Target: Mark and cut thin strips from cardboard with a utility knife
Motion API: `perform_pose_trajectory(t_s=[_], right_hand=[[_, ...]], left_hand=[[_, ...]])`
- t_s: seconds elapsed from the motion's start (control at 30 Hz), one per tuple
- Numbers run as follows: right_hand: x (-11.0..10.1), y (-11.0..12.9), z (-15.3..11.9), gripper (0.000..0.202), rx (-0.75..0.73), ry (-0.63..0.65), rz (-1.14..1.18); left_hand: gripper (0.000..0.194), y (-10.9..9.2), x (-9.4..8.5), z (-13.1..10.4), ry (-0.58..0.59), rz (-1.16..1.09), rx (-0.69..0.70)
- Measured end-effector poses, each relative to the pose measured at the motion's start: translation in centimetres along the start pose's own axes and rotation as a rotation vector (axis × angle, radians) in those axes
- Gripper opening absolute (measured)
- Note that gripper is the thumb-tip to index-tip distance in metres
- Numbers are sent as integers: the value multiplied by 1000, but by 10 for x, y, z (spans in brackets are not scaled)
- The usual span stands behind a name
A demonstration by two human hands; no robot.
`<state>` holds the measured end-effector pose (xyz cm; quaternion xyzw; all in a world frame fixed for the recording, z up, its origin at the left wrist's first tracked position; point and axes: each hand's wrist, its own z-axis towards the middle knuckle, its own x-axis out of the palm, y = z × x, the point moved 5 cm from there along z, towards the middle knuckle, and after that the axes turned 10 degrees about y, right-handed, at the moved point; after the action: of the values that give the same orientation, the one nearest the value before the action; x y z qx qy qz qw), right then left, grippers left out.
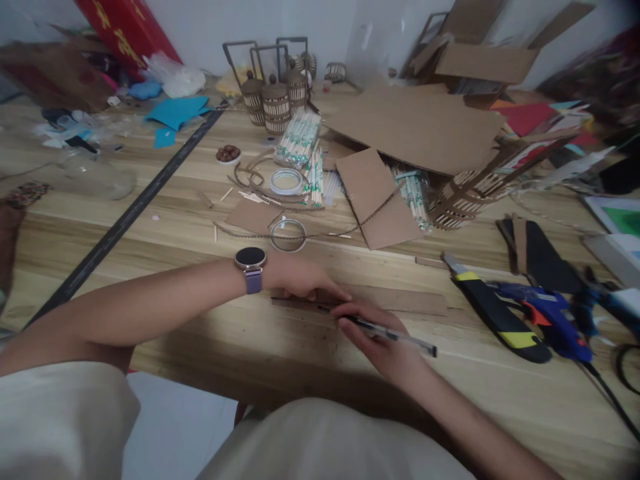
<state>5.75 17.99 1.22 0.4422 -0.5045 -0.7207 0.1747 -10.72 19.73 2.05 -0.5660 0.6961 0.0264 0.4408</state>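
- Right, here on the wooden counter [185, 250], a narrow brown cardboard strip [405, 301] lies flat at the near middle, running left to right under both hands!
- The left hand [300, 275] comes in across it, index finger stretched to the right, the other fingers partly open and bent, pressing on the strip rather than gripping it; a round dark-faced watch [251, 259] sits on that wrist.
- And the right hand [380, 339] has its fingers closed around a black-and-clear pen [395, 335], the tip pointing left at the strip's near edge, close to the left index finger; whether it touches the cardboard, I can't tell.
- Over on the right, a yellow-and-black utility knife [493, 310] lies with some blade showing, a blue hot-glue gun [550, 313] just beside it.
- Beyond the left hand, a bare ring [289, 250] lies flat, a white tape roll [286, 193] farther back.
- Far centre, lidded stick baskets [277, 110] stand upright behind a bundle of wrapped sticks [299, 138], a large cardboard sheet [415, 127] to their right!
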Motion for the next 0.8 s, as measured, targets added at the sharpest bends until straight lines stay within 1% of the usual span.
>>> perform_pose_trajectory(t_s=[0.07,0.1,0.2,0.27,0.33,0.43,0.57,0.7,0.8], right_hand=[[17,1,3,13,-22,14,-15],[26,2,5,14,-38,15,-15],[47,6,13,18,-78,12,21],[55,11,20,22,-109,13,56],[59,17,27,24,-146,11,74],[62,21,33,24,-161,2,69],[67,16,35,24,-143,3,71],[73,9,37,26,-121,29,74],[75,8,39,29,-121,71,50]], left_hand=[[71,0,3,1,105,10,1],[71,0,3,2,134,7,2],[72,1,3,3,148,-13,10],[72,1,4,5,160,1,22],[71,1,5,6,165,27,15],[71,1,4,6,165,40,-13],[75,-1,2,5,180,34,-13],[72,-1,2,6,168,86,-13],[69,-1,2,7,162,111,-20]])
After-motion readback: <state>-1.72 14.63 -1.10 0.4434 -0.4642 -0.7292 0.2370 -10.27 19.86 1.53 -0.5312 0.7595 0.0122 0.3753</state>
